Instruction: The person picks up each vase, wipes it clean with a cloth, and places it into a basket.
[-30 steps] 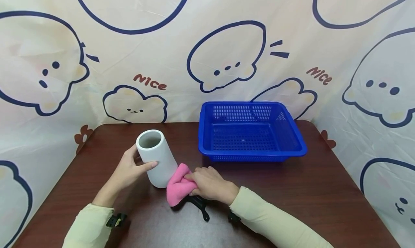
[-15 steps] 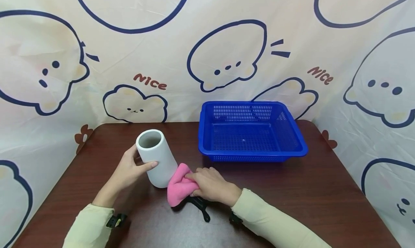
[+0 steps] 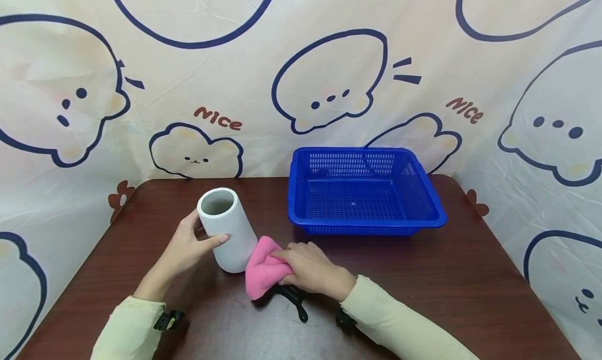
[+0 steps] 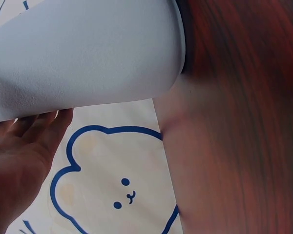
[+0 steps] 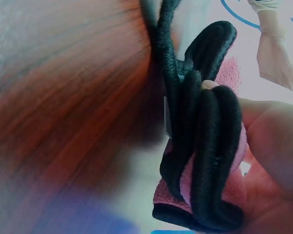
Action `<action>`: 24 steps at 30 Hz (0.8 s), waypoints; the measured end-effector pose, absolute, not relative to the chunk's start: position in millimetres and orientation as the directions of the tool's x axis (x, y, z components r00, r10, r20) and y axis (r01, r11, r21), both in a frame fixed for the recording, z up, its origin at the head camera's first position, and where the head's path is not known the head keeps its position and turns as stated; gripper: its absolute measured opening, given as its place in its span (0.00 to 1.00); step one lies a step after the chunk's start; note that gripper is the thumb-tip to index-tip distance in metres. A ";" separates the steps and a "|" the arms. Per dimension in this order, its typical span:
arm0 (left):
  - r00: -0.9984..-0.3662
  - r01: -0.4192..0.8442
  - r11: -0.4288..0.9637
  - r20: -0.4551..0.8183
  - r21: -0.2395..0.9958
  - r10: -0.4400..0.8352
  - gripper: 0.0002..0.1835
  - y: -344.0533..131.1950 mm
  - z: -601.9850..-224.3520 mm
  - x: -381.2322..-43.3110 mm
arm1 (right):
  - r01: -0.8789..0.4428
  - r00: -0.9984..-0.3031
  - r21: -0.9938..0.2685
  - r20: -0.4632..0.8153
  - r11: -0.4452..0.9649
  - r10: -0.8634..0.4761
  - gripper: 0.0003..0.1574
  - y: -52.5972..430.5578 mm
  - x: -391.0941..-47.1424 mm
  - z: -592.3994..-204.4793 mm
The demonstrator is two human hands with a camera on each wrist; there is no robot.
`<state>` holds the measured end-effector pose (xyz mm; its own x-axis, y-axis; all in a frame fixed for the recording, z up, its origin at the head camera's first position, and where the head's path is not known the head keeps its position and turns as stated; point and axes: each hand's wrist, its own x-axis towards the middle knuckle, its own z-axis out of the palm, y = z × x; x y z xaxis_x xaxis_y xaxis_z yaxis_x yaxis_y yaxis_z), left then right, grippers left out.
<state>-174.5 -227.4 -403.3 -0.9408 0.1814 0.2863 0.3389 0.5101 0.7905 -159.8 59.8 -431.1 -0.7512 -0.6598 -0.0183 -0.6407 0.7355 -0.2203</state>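
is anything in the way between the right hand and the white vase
Yes: the pink cloth, gripped in the right hand, lies between that hand and the lower part of the white vase. Nothing else visible stands between them.

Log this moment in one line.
left hand: holds vase | right hand: grips cloth beside vase's lower part, contact unclear | basket: toward back of table, right of vase
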 end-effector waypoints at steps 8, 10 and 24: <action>-0.942 0.335 0.512 0.282 0.791 0.180 0.35 -226.8 -402.5 -174.1 | -0.631 -0.761 -0.229 -0.006 0.742 -0.649 0.36 64.7 -160.1 -424.3; -0.942 0.335 0.512 0.282 0.791 0.181 0.35 -226.6 -402.5 -174.0 | -0.634 -0.760 -0.230 0.009 0.738 -0.650 0.36 66.6 -159.6 -422.5; -0.939 0.345 0.498 0.293 0.796 0.182 0.34 -226.1 -403.5 -174.2 | -0.631 -0.770 -0.226 0.064 0.743 -0.635 0.37 75.7 -155.3 -405.9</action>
<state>-174.2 -226.1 -403.5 -0.9386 0.1825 0.2927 0.3449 0.4980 0.7957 -155.3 75.7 -405.9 -0.7702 -0.6347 0.0637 -0.6306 0.7426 -0.2257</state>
